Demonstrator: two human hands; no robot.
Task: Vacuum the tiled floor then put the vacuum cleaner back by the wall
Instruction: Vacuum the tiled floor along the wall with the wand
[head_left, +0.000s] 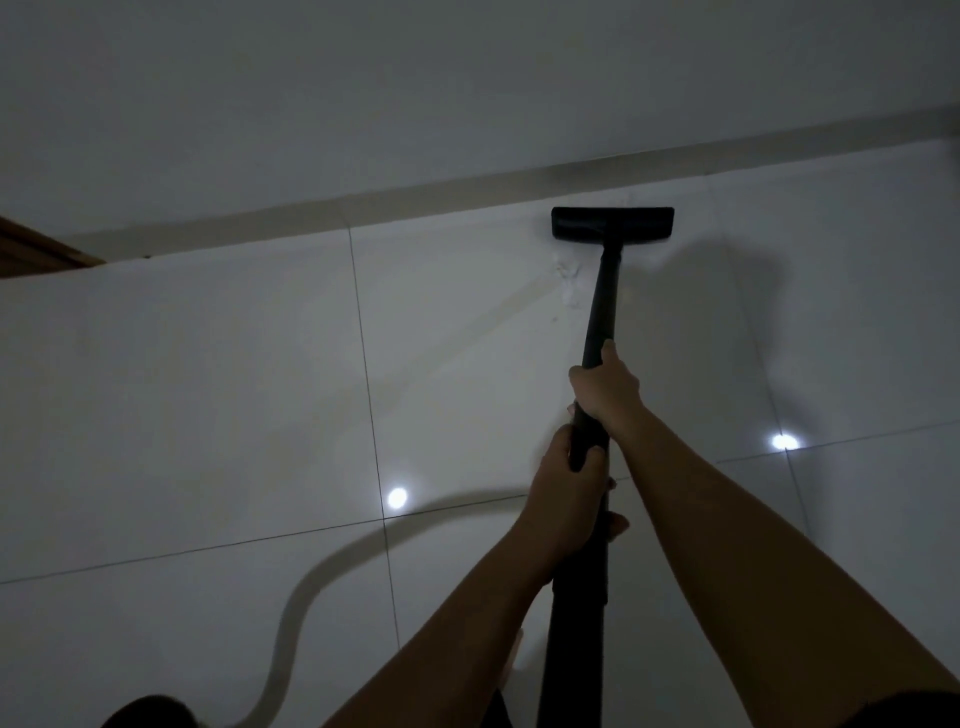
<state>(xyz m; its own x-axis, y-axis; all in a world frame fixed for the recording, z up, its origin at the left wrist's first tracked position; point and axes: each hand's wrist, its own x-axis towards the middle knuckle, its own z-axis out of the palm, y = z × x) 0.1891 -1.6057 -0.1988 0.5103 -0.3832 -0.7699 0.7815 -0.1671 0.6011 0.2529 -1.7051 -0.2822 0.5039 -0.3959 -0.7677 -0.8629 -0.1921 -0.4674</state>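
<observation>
Near the wall (467, 78), on the tiled floor (208, 364), sits the black vacuum head (612, 224), flat on the tile, its far edge just short of the beige skirting strip (363, 205). Black wand (602, 306) runs from the head back toward the camera, nearly straight, leaning slightly left as it comes down. Both hands on the wand, well behind the head. Right hand (608, 389) is the forward one, fingers wrapped round the tube, thumb laid along the top pointing at the head. Left hand (563, 491) sits just behind and below it, clenched round the thicker part of the tube, the two hands almost touching. Below the left hand the tube widens and goes out of view at the bottom edge. Pale hose (311, 587) curves across the tiles at left, apart from the hands; where it joins cannot be told. Small whitish debris (566, 283) lies just left of the wand, near the head. Two bright light reflections (397, 498) on the tiles. Wooden edge (41, 249) at far left.
</observation>
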